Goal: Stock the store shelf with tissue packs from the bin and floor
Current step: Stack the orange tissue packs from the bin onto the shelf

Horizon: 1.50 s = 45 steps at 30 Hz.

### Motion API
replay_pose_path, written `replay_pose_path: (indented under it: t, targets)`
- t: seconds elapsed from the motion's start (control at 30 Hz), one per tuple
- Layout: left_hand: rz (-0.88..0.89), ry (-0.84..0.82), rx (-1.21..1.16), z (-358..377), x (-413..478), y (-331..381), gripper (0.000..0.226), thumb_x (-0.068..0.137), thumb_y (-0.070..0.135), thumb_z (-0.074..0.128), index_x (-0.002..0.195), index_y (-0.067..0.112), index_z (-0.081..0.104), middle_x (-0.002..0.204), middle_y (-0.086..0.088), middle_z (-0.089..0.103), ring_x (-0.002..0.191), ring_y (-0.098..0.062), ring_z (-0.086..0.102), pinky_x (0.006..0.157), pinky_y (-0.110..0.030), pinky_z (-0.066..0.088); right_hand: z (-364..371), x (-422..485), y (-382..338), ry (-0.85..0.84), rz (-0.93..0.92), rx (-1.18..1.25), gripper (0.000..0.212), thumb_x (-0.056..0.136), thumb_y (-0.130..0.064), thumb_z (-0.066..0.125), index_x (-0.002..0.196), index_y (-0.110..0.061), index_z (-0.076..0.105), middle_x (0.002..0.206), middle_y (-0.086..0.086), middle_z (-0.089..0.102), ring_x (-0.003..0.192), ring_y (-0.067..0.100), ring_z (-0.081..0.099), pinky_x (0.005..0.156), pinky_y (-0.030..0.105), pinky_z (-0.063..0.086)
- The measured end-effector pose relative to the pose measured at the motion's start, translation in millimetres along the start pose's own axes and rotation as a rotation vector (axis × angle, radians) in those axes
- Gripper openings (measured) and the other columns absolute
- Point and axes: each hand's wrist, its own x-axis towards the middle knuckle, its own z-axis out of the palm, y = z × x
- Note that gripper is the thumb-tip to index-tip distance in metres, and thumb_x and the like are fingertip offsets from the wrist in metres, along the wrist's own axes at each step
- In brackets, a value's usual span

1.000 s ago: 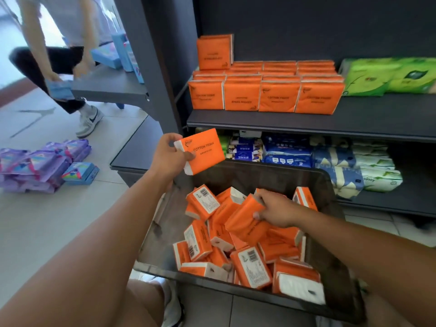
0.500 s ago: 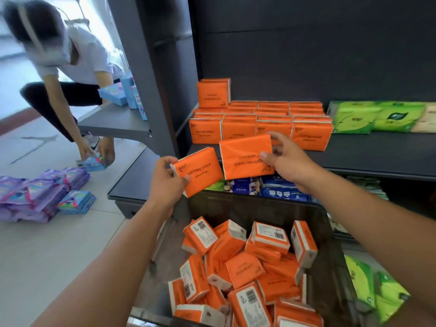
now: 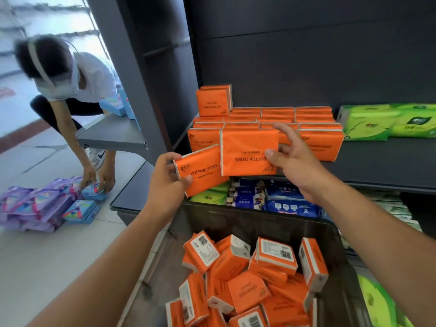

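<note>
My left hand (image 3: 165, 178) pinches an orange tissue pack (image 3: 203, 173); my right hand (image 3: 290, 156) pinches a second pack (image 3: 247, 152) at the shelf (image 3: 377, 166). Stocked rows (image 3: 313, 128) fill its left part, but the bin (image 3: 259, 223) holds many more.

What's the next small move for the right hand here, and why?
Probably ease the right hand forward and set its orange pack on the shelf by the orange stack: it's held at shelf height just before that stack, and the left hand holds a second pack.
</note>
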Motion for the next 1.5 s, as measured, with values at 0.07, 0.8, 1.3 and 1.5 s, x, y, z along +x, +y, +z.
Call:
replay_pose_path:
  t: [0.07, 0.8, 1.3, 1.5]
  targets:
    - [-0.011, 0.029, -0.053, 4.4, 6.8, 4.2, 0.038, 0.091, 0.001, 0.062, 0.114, 0.027, 0.045, 0.111, 0.0, 0.058, 0.1, -0.015, 0.06, 0.055, -0.013, 0.052, -4.6, 3.8, -3.5, 0.007, -0.015, 0.008, 0.052, 0.099, -0.015, 0.059, 0.133, -0.051, 0.045, 0.12, 0.001, 0.063, 0.107, 0.016, 0.065, 0.084, 0.029, 0.053]
    - [-0.103, 0.125, 0.119, 70.6, 229.9, 46.8, 0.05, 0.087, -0.015, 0.043, 0.115, 0.027, 0.037, 0.1, 0.002, 0.05, 0.085, -0.007, 0.051, 0.065, -0.023, 0.049, -25.0, 41.8, 17.0, 0.06, -0.012, 0.126, 0.051, 0.094, -0.024, 0.064, 0.124, -0.061, 0.049, 0.107, -0.016, 0.072, 0.096, 0.0, 0.069, 0.082, 0.026, 0.052]
    - [-0.198, 0.026, 0.15, 83.5, 260.1, 27.7, 0.029, 0.099, 0.004, 0.04, 0.101, 0.026, 0.059, 0.092, 0.005, 0.061, 0.077, -0.007, 0.055, 0.06, -0.024, 0.038, -17.9, 51.8, 24.8, 0.102, 0.048, 0.208, 0.053, 0.092, -0.02, 0.064, 0.133, -0.051, 0.046, 0.108, -0.011, 0.074, 0.099, 0.005, 0.07, 0.093, 0.033, 0.049]
    - [-0.198, -0.004, 0.151, 80.7, 255.3, 34.4, 0.028, 0.098, 0.003, 0.042, 0.105, 0.025, 0.058, 0.092, 0.004, 0.061, 0.078, -0.007, 0.055, 0.059, -0.024, 0.038, -7.2, 42.2, 17.9, 0.095, 0.057, 0.22, 0.051, 0.093, -0.018, 0.063, 0.128, -0.052, 0.047, 0.104, -0.012, 0.075, 0.096, 0.003, 0.07, 0.089, 0.029, 0.049]
